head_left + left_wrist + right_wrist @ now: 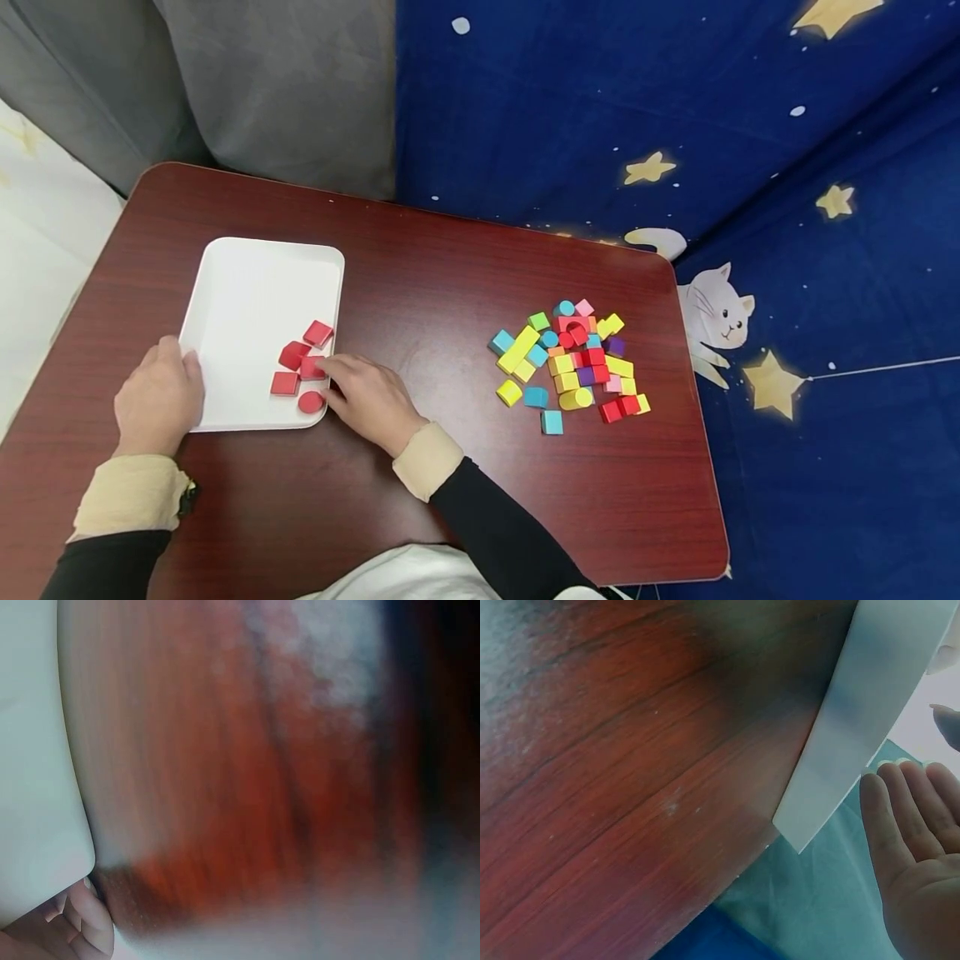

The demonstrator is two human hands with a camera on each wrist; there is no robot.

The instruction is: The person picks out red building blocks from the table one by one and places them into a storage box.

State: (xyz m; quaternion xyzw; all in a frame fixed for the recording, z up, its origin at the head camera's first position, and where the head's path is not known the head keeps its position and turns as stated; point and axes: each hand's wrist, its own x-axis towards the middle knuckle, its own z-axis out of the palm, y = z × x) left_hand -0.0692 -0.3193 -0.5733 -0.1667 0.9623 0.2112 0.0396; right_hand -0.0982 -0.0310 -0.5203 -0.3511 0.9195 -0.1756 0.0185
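My left hand (pixel 159 396) grips the left edge of a white tray (pixel 255 292), thumb at the rim. In the left wrist view its curled fingers (pixel 91 919) show below the tray's corner. Several red blocks (pixel 285 383) lie in the tray's lower right part, with a round red block (pixel 311 402) nearest the corner. Over the tray's right rim reaches my right hand (pixel 372 402), its fingertips at a red block (pixel 311 367). The right wrist view shows those fingers (pixel 889 817) fairly straight, with the thumb apart from them and nothing visible between.
A loose pile of coloured blocks (pixel 592 367), yellow, red, blue, purple, pink and green, sits on the right side of the dark red-brown table (pixel 420 292). Behind the table hang a grey curtain (pixel 285 83) and a blue starry curtain (pixel 555 108).
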